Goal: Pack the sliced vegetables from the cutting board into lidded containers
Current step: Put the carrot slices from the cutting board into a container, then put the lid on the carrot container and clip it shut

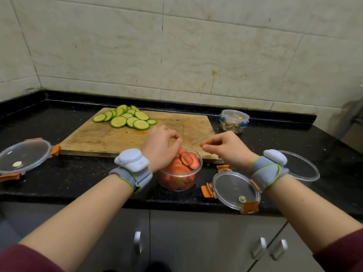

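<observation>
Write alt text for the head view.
A person's left hand hovers over a clear container full of carrot slices, the right hand beside it with curled fingers. Zucchini slices lie on the cutting board; an orange-clipped lid lies by the container.

No text, label, brand, number or sign could be read anywhere in the view.

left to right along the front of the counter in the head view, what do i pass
orange-clipped lid → tub of carrot slices → second orange-clipped lid → clear round rim, partly hidden
</observation>
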